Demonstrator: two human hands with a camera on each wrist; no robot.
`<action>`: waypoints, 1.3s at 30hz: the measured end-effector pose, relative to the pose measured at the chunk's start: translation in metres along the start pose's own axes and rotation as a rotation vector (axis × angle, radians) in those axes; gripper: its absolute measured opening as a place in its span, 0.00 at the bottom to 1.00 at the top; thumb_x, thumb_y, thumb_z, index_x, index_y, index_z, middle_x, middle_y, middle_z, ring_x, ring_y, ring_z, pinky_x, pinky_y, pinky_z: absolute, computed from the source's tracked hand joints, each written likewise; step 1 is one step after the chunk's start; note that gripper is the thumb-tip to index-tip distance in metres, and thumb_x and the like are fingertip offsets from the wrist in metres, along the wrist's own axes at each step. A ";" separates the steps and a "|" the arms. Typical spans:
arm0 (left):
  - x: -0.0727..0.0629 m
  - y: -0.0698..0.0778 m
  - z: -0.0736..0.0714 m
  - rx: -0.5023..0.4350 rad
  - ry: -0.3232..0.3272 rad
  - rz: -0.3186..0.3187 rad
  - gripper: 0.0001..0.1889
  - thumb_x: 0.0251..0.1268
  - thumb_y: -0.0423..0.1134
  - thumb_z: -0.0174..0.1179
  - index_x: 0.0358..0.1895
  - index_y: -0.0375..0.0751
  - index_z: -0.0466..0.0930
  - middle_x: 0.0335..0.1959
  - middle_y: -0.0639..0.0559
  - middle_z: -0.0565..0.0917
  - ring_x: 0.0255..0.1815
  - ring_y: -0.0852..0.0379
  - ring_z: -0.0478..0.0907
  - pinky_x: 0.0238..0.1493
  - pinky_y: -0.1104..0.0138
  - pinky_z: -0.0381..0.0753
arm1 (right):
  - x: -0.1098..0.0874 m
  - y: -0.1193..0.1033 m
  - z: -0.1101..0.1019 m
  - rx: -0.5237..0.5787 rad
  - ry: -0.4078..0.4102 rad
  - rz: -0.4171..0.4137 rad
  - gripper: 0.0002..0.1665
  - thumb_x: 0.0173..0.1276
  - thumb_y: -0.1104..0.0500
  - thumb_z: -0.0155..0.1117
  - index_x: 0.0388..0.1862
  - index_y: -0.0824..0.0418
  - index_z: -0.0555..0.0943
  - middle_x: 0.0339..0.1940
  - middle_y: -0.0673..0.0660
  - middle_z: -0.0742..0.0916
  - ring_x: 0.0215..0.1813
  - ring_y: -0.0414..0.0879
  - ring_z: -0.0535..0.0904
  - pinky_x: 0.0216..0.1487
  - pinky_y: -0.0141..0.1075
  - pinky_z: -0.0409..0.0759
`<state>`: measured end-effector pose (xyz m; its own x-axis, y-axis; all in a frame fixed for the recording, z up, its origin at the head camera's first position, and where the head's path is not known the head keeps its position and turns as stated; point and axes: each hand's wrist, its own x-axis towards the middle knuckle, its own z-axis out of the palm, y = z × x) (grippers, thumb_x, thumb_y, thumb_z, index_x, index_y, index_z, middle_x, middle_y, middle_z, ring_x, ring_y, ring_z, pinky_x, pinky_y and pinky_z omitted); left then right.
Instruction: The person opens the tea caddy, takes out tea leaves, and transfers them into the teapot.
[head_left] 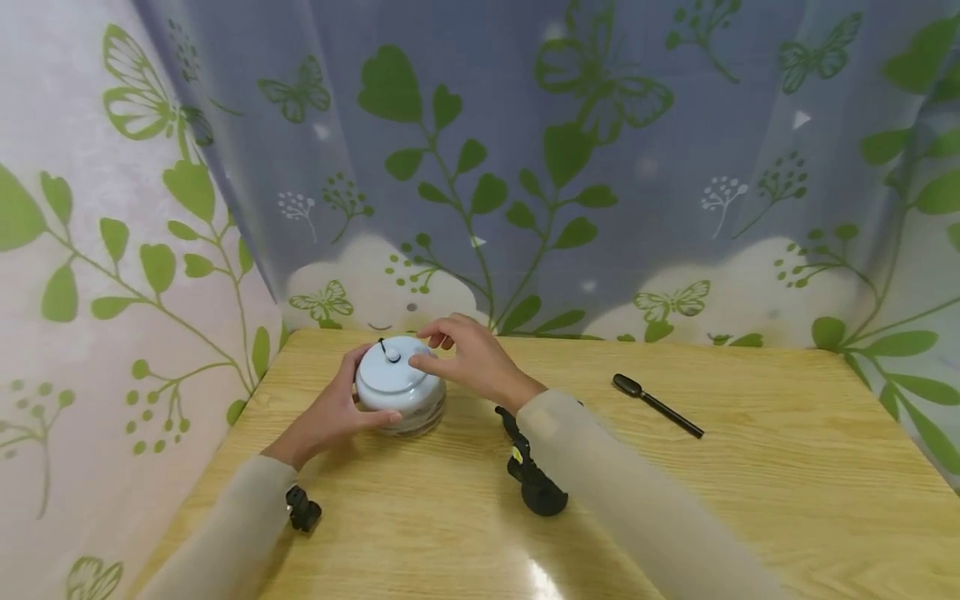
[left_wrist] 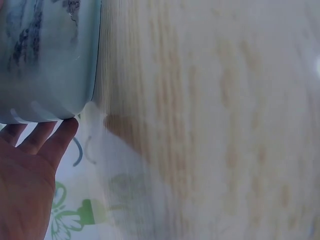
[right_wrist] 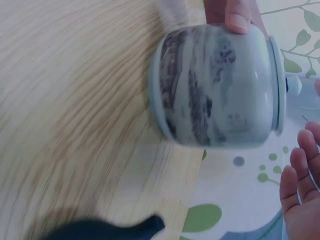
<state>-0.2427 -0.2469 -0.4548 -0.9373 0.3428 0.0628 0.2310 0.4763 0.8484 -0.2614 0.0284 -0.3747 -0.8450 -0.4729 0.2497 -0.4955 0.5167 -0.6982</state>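
A white lidded porcelain jar [head_left: 401, 400] with a dark painted landscape stands at the left of the table. Its lid is on, with a round knob [head_left: 392, 355] and a black cord about the knob. My left hand [head_left: 341, 412] grips the jar's side, thumb in front; in the left wrist view its fingers [left_wrist: 61, 142] touch the jar's wall. Over the lid's right edge hovers my right hand [head_left: 476, 362], fingers loosely bent. The right wrist view shows this hand's fingers [right_wrist: 300, 170] apart from the lid [right_wrist: 278, 85], holding nothing.
A black spoon [head_left: 656, 404] lies on the wooden table [head_left: 780, 467] to the right. A dark object [head_left: 540, 492], its kind unclear, is partly hidden by my right forearm. A small black device [head_left: 303, 508] is at my left wrist. Patterned curtains [head_left: 480, 167] border the table.
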 end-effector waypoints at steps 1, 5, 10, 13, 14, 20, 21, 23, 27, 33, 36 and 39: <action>0.000 0.000 0.000 -0.001 -0.001 0.001 0.62 0.65 0.48 0.81 0.89 0.47 0.40 0.88 0.37 0.54 0.85 0.36 0.61 0.80 0.33 0.66 | 0.003 -0.001 0.003 0.010 -0.004 0.003 0.27 0.75 0.44 0.76 0.66 0.57 0.86 0.52 0.54 0.87 0.57 0.50 0.82 0.62 0.44 0.82; 0.000 -0.002 -0.001 0.004 -0.011 0.002 0.62 0.66 0.48 0.80 0.89 0.48 0.40 0.89 0.39 0.53 0.84 0.37 0.63 0.78 0.35 0.70 | 0.012 -0.004 0.014 0.041 -0.010 0.028 0.29 0.74 0.44 0.77 0.67 0.57 0.86 0.53 0.53 0.86 0.57 0.49 0.82 0.59 0.43 0.83; 0.001 -0.002 -0.001 0.015 -0.013 0.002 0.62 0.66 0.48 0.80 0.89 0.47 0.40 0.89 0.39 0.53 0.83 0.37 0.64 0.77 0.37 0.70 | 0.020 -0.007 0.024 0.043 -0.014 0.047 0.28 0.73 0.45 0.78 0.67 0.56 0.87 0.53 0.53 0.86 0.56 0.47 0.81 0.59 0.42 0.83; 0.001 -0.001 -0.002 0.018 -0.007 0.000 0.62 0.65 0.48 0.81 0.89 0.46 0.41 0.89 0.38 0.53 0.83 0.36 0.63 0.78 0.37 0.69 | 0.023 -0.009 0.028 0.047 -0.007 0.048 0.27 0.73 0.45 0.78 0.66 0.55 0.88 0.52 0.53 0.86 0.56 0.47 0.81 0.59 0.42 0.82; 0.001 -0.001 -0.002 0.017 -0.007 -0.002 0.62 0.65 0.48 0.81 0.89 0.46 0.41 0.89 0.38 0.53 0.84 0.36 0.63 0.78 0.37 0.69 | 0.024 -0.010 0.029 0.051 -0.004 0.049 0.26 0.73 0.46 0.79 0.65 0.55 0.88 0.52 0.53 0.87 0.55 0.47 0.81 0.59 0.42 0.81; 0.002 -0.002 -0.004 0.014 -0.012 -0.016 0.62 0.65 0.50 0.80 0.89 0.48 0.40 0.89 0.40 0.52 0.85 0.33 0.60 0.79 0.34 0.68 | 0.027 -0.011 0.033 0.054 0.012 0.062 0.20 0.72 0.46 0.80 0.57 0.54 0.91 0.50 0.52 0.87 0.53 0.45 0.79 0.56 0.40 0.79; 0.002 -0.003 -0.004 0.013 -0.012 -0.020 0.62 0.65 0.50 0.80 0.90 0.49 0.40 0.89 0.40 0.52 0.85 0.33 0.59 0.80 0.34 0.67 | 0.028 -0.011 0.033 0.049 0.014 0.064 0.19 0.72 0.47 0.80 0.56 0.54 0.91 0.49 0.52 0.87 0.52 0.45 0.79 0.55 0.39 0.79; 0.002 -0.003 -0.005 0.014 -0.014 -0.023 0.63 0.65 0.50 0.80 0.90 0.49 0.39 0.90 0.40 0.52 0.86 0.33 0.59 0.80 0.34 0.67 | 0.029 -0.011 0.034 0.048 0.017 0.061 0.18 0.72 0.48 0.80 0.54 0.55 0.92 0.48 0.52 0.87 0.51 0.45 0.78 0.54 0.39 0.78; 0.001 -0.002 -0.005 0.023 -0.016 -0.031 0.64 0.64 0.51 0.81 0.91 0.49 0.38 0.90 0.39 0.53 0.85 0.34 0.60 0.80 0.34 0.67 | 0.029 -0.011 0.035 0.042 0.023 0.054 0.17 0.72 0.48 0.79 0.53 0.56 0.92 0.47 0.52 0.87 0.50 0.44 0.78 0.53 0.38 0.77; 0.001 -0.001 -0.006 0.044 -0.023 -0.045 0.65 0.65 0.53 0.80 0.91 0.49 0.38 0.90 0.38 0.53 0.85 0.34 0.61 0.80 0.34 0.67 | 0.029 -0.008 0.040 0.029 0.049 0.032 0.15 0.73 0.49 0.79 0.51 0.56 0.92 0.47 0.53 0.87 0.52 0.47 0.79 0.56 0.41 0.78; 0.001 -0.001 -0.006 0.046 -0.027 -0.047 0.65 0.65 0.54 0.80 0.91 0.50 0.38 0.90 0.38 0.53 0.85 0.34 0.61 0.79 0.34 0.68 | 0.028 -0.007 0.043 0.028 0.070 0.024 0.15 0.73 0.48 0.78 0.51 0.55 0.92 0.52 0.54 0.87 0.59 0.50 0.79 0.62 0.46 0.78; 0.000 0.000 -0.006 0.039 -0.032 -0.047 0.65 0.65 0.54 0.80 0.91 0.50 0.37 0.90 0.39 0.52 0.85 0.34 0.61 0.79 0.34 0.68 | 0.026 -0.007 0.044 0.044 0.083 0.026 0.15 0.72 0.48 0.79 0.51 0.55 0.92 0.56 0.55 0.86 0.65 0.53 0.77 0.68 0.51 0.77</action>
<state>-0.2446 -0.2520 -0.4513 -0.9388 0.3444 0.0059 0.1974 0.5238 0.8286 -0.2714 -0.0189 -0.3932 -0.8721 -0.3979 0.2847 -0.4655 0.4956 -0.7333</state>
